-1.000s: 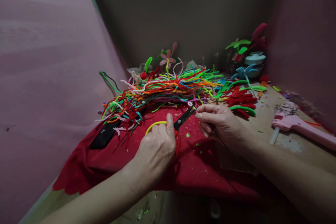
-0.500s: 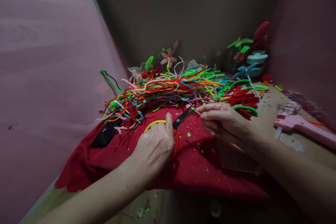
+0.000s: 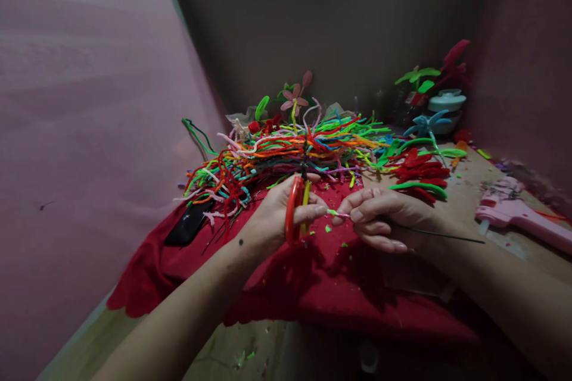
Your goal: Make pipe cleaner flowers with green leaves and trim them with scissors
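My left hand [image 3: 277,208] is closed with scissors [image 3: 294,208] hooked on it. The orange and yellow handles show, and the dark blades point away from me. Its thumb and a finger also pinch the pale green tip of a thin stem. My right hand [image 3: 379,217] is closed on that stem [image 3: 447,234], a dark wire with a pink and green end between the two hands. Beyond them lies a heap of many-coloured pipe cleaners [image 3: 286,152]. Both hands are above a red cloth [image 3: 322,286] dotted with small fuzzy scraps.
A pink glue gun [image 3: 513,214] lies at the right. Red petal-like fuzzy pieces [image 3: 420,169] are near my right hand. A black phone-like slab [image 3: 187,223] rests at the left. Fuzzy flowers and a pale blue lidded jar [image 3: 447,101] stand at the back.
The scissors have swung from pointing right at the stem to pointing away. My left fingers now pinch the stem's tip, and my right hand has come lower with the stem.
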`<state>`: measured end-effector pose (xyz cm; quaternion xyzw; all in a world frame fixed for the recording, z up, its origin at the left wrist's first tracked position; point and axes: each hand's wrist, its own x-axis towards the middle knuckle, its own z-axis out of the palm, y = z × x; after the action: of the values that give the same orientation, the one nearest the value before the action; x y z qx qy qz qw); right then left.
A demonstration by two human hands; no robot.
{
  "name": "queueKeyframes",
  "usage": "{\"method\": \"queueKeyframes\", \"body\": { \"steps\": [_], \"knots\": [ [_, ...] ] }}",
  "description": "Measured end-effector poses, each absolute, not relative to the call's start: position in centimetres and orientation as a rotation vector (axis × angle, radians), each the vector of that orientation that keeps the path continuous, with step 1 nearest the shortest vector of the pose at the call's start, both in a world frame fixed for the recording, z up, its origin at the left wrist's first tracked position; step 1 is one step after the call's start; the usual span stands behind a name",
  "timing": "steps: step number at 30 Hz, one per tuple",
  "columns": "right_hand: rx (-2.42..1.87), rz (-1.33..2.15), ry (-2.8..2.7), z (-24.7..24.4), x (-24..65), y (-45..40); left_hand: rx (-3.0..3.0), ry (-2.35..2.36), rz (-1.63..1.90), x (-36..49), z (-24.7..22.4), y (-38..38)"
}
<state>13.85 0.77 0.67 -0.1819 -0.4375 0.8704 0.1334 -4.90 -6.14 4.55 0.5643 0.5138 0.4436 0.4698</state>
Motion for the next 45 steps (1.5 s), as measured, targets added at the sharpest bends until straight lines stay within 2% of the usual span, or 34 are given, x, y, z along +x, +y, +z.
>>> {"method": "queueKeyframes", "body": {
  "steps": [6, 12, 16, 22, 26, 31, 45],
  "knots": [
    [-0.492, 2.572, -1.195, 0.6, 13.7, 1.0, 1.164, 1.110, 1.162, -4.5, 3.0, -6.0],
    [-0.467, 2.230, -1.013, 0.2, 12.7, 0.7, 0.991, 1.098, 1.502, -3.6, 2.0, -5.6],
    [-0.529, 2.014, -1.053, -0.1, 12.0, 0.4, 1.065, 1.112, 1.575, -3.0, 1.7, -5.6],
    [-0.593, 1.835, -1.098, -0.6, 11.7, 1.0, 1.685, 1.543, 1.283, -4.6, 2.0, -5.7],
    [-0.573, 1.804, -1.100, -0.5, 11.9, 1.3, 2.422, 1.797, 0.729, -6.6, 2.4, -6.6],
    [-0.603, 1.799, -1.111, 0.2, 12.0, 1.0, 2.672, 1.816, 0.215, -7.3, 2.5, -8.1],
    [-0.616, 1.805, -1.253, 1.0, 12.3, 0.9, 2.614, 1.829, 0.171, -7.6, 1.7, -8.9]
  ]
}}
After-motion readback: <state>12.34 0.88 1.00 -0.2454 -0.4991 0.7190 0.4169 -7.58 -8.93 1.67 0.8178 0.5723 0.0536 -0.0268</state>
